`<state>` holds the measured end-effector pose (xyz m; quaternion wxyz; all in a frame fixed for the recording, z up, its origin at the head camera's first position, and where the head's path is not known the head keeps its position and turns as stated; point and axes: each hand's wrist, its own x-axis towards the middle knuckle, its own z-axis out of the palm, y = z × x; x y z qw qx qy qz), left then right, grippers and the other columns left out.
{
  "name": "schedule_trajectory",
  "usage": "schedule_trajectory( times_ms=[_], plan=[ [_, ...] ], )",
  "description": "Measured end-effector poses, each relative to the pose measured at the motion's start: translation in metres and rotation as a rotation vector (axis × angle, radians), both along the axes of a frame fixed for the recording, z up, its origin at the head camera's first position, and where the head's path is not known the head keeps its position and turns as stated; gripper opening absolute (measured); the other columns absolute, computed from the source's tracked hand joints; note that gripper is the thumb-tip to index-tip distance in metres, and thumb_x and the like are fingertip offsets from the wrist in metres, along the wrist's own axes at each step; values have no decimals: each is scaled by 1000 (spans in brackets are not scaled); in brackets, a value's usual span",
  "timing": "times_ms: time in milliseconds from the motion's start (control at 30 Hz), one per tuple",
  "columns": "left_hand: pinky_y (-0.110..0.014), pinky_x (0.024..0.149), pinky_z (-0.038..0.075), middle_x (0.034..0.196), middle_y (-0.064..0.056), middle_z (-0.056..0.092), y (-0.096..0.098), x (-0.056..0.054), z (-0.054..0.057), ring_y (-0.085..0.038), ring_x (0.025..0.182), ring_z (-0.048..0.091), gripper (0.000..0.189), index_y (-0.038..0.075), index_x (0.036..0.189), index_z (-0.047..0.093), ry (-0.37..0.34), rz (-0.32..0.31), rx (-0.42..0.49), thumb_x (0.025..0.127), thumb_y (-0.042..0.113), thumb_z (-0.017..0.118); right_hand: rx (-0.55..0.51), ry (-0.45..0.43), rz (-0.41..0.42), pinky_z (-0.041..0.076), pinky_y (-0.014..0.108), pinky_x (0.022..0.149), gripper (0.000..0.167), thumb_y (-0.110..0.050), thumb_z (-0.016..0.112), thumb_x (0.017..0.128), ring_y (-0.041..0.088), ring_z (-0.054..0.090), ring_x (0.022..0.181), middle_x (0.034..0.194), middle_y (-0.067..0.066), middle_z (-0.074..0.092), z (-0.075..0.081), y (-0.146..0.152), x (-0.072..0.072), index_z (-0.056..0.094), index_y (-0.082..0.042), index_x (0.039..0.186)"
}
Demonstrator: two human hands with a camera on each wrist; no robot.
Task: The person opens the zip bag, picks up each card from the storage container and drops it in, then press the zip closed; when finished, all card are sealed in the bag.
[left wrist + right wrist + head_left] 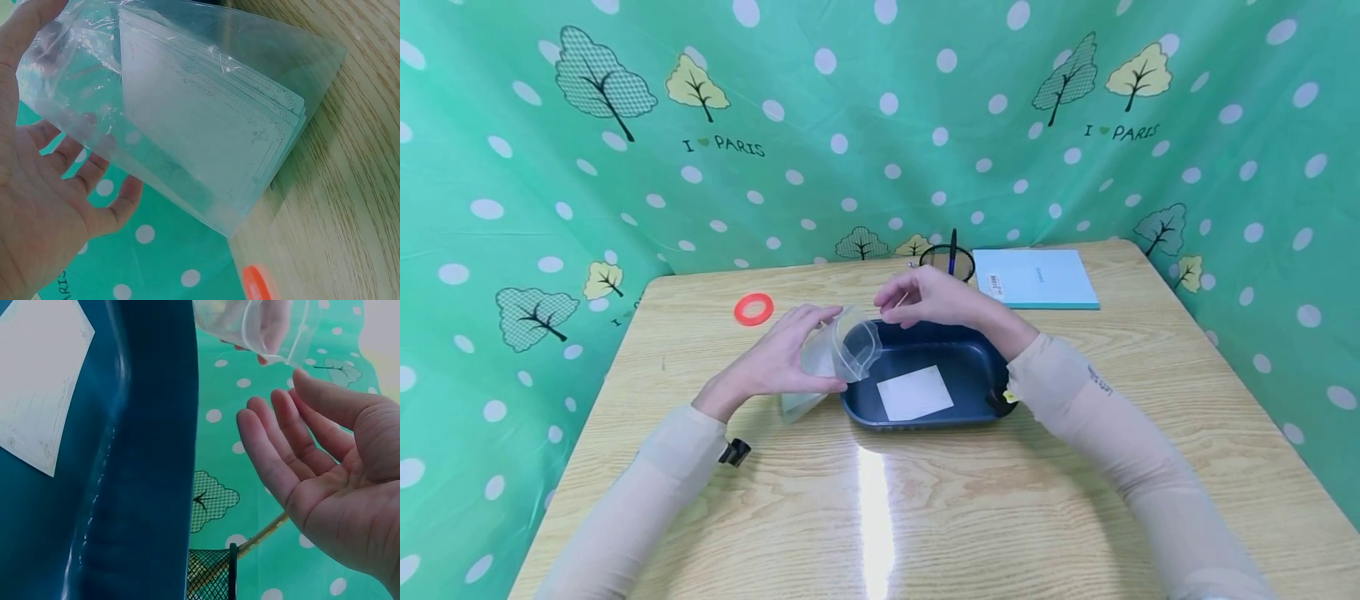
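My left hand [786,354] grips a clear plastic bag [312,47] at the left end of a dark blue basin [973,367]. Its mouth gapes toward the right, over the basin's left rim. Through the film in the left wrist view shows a stack of pale cards [200,119] with ornate printed borders. One white card [916,393] lies flat on the basin floor. Above the basin's far rim hovers my right hand [936,296], just right of the bag's mouth. Its fingers are loosely bent with nothing between them, as the right wrist view [325,456] confirms.
Behind the basin stands a black mesh pen holder [212,572] with a dark pen [953,250] in it. A light blue notebook [1037,279] lies at the back right. An orange-red ring [753,309] lies behind my left hand. A green dotted curtain [820,167] hangs behind the table.
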<state>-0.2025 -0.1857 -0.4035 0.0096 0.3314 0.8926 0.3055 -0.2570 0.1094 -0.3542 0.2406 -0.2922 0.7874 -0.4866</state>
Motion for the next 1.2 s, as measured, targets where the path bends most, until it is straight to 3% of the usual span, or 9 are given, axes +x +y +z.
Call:
schedule_trajectory(
  times_ms=[300, 867, 1200],
  plan=[
    [-50, 101, 44, 141, -3, 51, -1, 0, 0, -22, 126, 46, 108, 14, 154, 40, -8, 2, 1, 68, 58, 89, 256, 109, 124, 56, 31, 86, 34, -8, 74, 93, 23, 69, 103, 112, 10, 72, -11, -3, -7, 68, 0, 126],
    [-51, 100, 44, 140, -4, 51, 0, 0, -2, -23, 124, 47, 107, 12, 154, 41, 1, -11, 1, 69, 56, 89, 541, -67, 391, 49, 32, 99, 51, -19, 76, 93, 21, 60, 119, 130, 12, 64, -36, 0, -17, 60, -1, 138],
    [-50, 99, 46, 139, -2, 51, -1, 1, -2, -21, 124, 47, 107, 14, 155, 39, -7, -1, -10, 69, 56, 88, 581, -164, 467, 53, 37, 83, 46, -22, 76, 93, 10, 59, 96, 108, 0, 68, -49, 0, -17, 63, -6, 134]
  ],
)
